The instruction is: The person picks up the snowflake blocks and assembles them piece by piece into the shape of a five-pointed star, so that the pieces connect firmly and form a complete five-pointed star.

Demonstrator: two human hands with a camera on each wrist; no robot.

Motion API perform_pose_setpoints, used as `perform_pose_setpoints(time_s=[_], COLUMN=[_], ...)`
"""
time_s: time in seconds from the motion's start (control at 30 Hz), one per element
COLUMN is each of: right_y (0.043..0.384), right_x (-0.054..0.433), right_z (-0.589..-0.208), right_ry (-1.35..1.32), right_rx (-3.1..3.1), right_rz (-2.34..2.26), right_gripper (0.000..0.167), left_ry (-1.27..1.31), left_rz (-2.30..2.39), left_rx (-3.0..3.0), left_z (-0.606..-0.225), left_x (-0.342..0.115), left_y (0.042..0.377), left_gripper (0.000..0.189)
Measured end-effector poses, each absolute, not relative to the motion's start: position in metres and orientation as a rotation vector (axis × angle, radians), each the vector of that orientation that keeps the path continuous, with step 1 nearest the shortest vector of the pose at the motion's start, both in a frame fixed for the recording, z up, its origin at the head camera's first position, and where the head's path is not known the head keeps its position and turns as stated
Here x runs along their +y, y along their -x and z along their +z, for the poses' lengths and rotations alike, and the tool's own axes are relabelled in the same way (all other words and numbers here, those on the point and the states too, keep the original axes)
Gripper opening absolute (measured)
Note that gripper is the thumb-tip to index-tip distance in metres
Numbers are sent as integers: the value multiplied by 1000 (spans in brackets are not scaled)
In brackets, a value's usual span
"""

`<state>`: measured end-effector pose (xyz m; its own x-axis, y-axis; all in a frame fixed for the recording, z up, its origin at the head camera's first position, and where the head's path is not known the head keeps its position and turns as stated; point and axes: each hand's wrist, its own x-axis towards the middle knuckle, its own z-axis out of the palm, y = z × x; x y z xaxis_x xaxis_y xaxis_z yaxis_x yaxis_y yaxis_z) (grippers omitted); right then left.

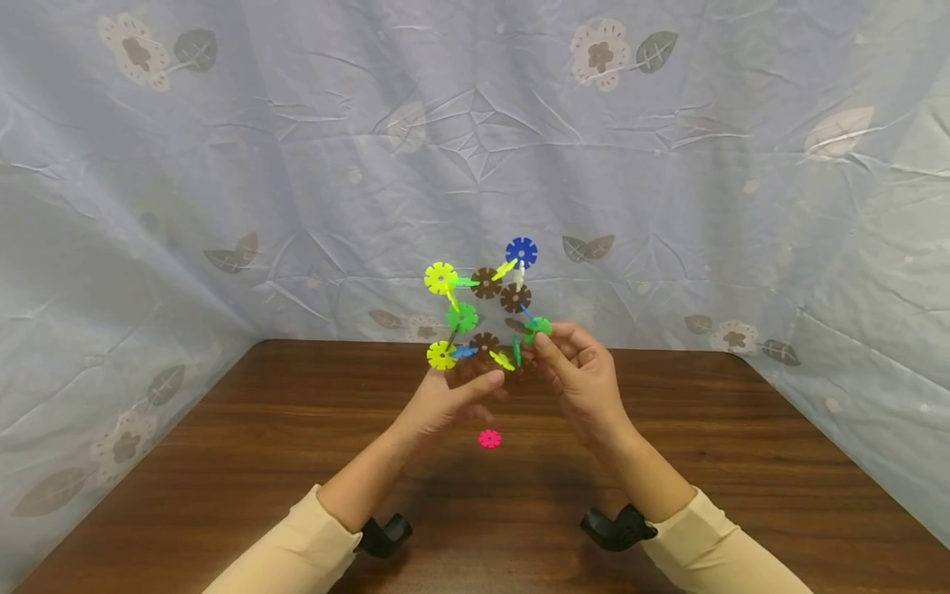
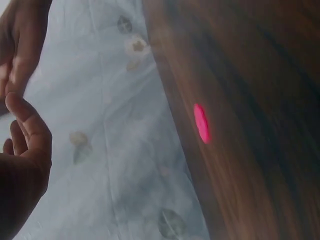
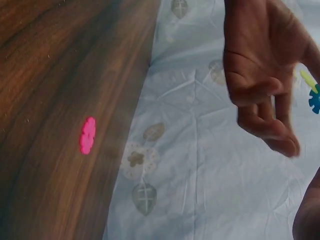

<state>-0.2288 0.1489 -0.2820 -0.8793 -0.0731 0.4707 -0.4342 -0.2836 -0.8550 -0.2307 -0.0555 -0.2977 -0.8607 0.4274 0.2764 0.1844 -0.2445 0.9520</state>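
A ring-like chain of notched interlocking plastic discs (image 1: 486,283) in yellow, green, brown, blue and white is held up above the far part of the table. My right hand (image 1: 586,379) pinches a green disc (image 1: 540,328) at the chain's right side between thumb and fingers. Just below the chain is my left hand (image 1: 445,404), its thumb stretched out to the right. The right wrist view shows the left hand's palm (image 3: 265,75) with loosely bent fingers and nothing in them. A yellow and a blue disc (image 3: 314,100) show at that view's right edge.
One loose pink disc (image 1: 490,439) lies on the dark wooden table (image 1: 297,429), below and between the hands. A pale patterned curtain (image 1: 334,165) hangs behind the table and along both sides. Black wrist mounts (image 1: 619,528) sit by the cream sleeves (image 1: 712,536).
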Motion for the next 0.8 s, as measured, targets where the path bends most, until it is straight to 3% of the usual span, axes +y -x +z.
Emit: perform_pose_setpoints(time_s=[0.3, 0.6, 0.8], right_y=[225, 225, 229], right_x=[140, 139, 141], right_z=[-288, -289, -291], right_ry=[-644, -699, -754], right_rx=[-1719, -1684, -1702], right_rz=[2254, 2251, 2219], right_gripper=[19, 17, 18], left_ry=[-563, -630, -612], left_rz=[2286, 2458, 2482], left_rx=[1864, 1682, 1728], left_z=[-290, -286, -283], left_x=[-39, -38, -43], left_y=[211, 209, 211], left_gripper=[47, 16, 13])
